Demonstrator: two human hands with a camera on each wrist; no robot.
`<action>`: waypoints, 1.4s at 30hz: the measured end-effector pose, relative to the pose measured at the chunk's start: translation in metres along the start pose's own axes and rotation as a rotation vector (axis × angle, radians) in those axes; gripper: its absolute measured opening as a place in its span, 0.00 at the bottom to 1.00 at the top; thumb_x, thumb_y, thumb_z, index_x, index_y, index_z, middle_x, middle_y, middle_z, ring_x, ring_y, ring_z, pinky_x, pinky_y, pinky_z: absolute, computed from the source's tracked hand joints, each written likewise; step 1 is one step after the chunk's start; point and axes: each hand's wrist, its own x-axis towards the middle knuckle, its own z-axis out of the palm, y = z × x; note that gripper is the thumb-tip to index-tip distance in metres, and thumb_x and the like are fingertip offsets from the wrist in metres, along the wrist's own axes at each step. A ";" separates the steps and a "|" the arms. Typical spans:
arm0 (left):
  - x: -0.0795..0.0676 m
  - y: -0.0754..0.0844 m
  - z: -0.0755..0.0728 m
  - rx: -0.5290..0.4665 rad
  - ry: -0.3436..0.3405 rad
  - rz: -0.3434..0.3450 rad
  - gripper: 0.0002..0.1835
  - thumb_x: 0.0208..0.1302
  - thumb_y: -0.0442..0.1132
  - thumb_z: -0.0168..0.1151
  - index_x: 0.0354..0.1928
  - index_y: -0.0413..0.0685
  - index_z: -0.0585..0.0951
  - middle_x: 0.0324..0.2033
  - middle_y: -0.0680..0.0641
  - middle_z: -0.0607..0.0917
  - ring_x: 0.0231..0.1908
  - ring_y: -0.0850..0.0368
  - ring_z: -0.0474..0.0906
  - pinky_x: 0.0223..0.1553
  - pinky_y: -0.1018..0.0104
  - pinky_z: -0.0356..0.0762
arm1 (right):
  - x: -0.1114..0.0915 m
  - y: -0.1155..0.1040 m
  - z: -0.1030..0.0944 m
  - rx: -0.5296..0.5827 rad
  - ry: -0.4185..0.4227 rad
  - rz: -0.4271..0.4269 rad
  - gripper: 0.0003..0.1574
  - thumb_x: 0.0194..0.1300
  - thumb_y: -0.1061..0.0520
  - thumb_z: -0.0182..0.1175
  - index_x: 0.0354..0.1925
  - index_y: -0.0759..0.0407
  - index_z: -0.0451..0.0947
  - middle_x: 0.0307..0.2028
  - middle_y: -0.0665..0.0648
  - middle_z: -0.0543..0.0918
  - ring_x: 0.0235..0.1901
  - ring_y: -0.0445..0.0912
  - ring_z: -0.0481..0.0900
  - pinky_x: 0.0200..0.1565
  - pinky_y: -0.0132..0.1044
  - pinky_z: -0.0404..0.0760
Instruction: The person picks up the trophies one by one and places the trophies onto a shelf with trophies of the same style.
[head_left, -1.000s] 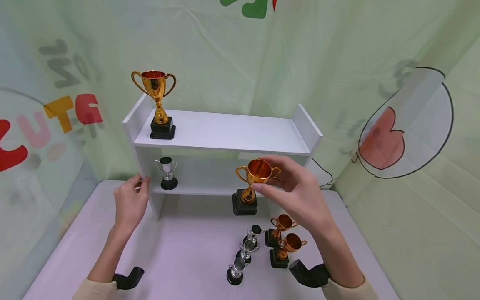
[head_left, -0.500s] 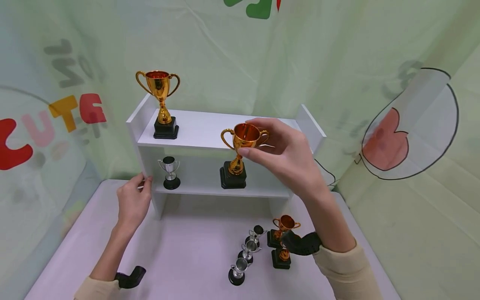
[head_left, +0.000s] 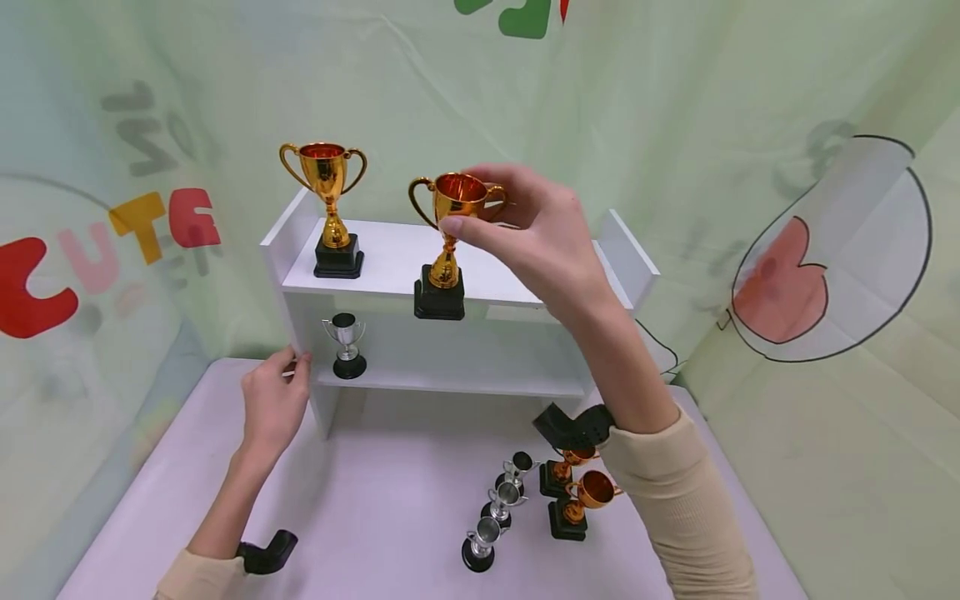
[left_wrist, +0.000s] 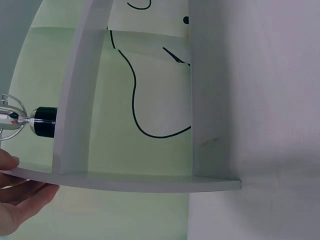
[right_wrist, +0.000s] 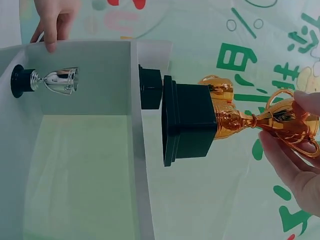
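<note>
In the head view my right hand pinches a gold trophy cup by its bowl, upright, its black base in front of the top board's edge. The right wrist view shows the same trophy with thumb and fingers on its bowl, the base close to the board. My left hand grips the left side panel of the white shelf; the left wrist view shows its fingers at the panel's edge. Another gold trophy stands at the top board's left end. A small silver trophy stands on the middle board.
Several trophies stand on the table at front right: three silver ones, such as the silver cup, and two gold ones, such as the gold cup. My right forearm passes above them. A printed curtain hangs behind the shelf.
My right hand has raised the gold trophy and carried it left, from in front of the middle board to the top board's height. My left hand keeps its grip on the side panel.
</note>
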 end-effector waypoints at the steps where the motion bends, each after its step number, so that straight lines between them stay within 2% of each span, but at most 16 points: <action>1: 0.000 0.000 0.000 -0.001 -0.001 -0.001 0.08 0.70 0.27 0.59 0.34 0.28 0.84 0.34 0.32 0.89 0.36 0.36 0.89 0.40 0.46 0.87 | 0.003 0.000 0.001 0.006 -0.001 0.003 0.26 0.61 0.55 0.74 0.57 0.52 0.82 0.46 0.53 0.89 0.46 0.45 0.88 0.53 0.40 0.84; 10: -0.001 0.000 0.000 -0.013 -0.008 0.001 0.08 0.70 0.26 0.59 0.41 0.27 0.85 0.36 0.30 0.89 0.37 0.35 0.89 0.39 0.43 0.87 | 0.030 0.006 0.010 0.041 0.007 0.022 0.27 0.60 0.57 0.74 0.58 0.54 0.83 0.45 0.56 0.88 0.43 0.48 0.89 0.55 0.38 0.84; 15: -0.003 -0.003 0.003 -0.014 -0.004 -0.001 0.08 0.70 0.26 0.59 0.35 0.28 0.84 0.35 0.31 0.89 0.36 0.36 0.89 0.40 0.45 0.88 | 0.045 0.019 0.015 0.058 0.007 0.028 0.26 0.61 0.58 0.74 0.57 0.56 0.83 0.43 0.56 0.87 0.42 0.53 0.88 0.52 0.38 0.85; 21: -0.008 -0.005 0.004 -0.017 -0.009 -0.005 0.07 0.70 0.26 0.59 0.36 0.28 0.85 0.35 0.32 0.89 0.36 0.36 0.89 0.39 0.45 0.88 | 0.056 0.035 0.022 0.055 -0.007 0.055 0.27 0.62 0.58 0.73 0.59 0.58 0.81 0.43 0.57 0.86 0.41 0.49 0.88 0.52 0.37 0.86; 27: 0.000 -0.004 0.002 -0.012 0.009 0.013 0.12 0.70 0.26 0.58 0.26 0.32 0.80 0.34 0.32 0.89 0.36 0.36 0.89 0.39 0.46 0.88 | 0.068 0.037 0.024 0.076 -0.020 0.067 0.29 0.63 0.58 0.72 0.62 0.59 0.79 0.46 0.58 0.86 0.42 0.50 0.87 0.53 0.40 0.87; 42: 0.000 -0.002 0.003 -0.007 0.019 0.017 0.07 0.70 0.26 0.59 0.36 0.28 0.84 0.34 0.31 0.88 0.35 0.35 0.89 0.39 0.46 0.88 | 0.073 0.034 0.029 0.038 -0.035 0.084 0.30 0.63 0.56 0.72 0.63 0.57 0.79 0.48 0.58 0.86 0.43 0.49 0.88 0.53 0.36 0.86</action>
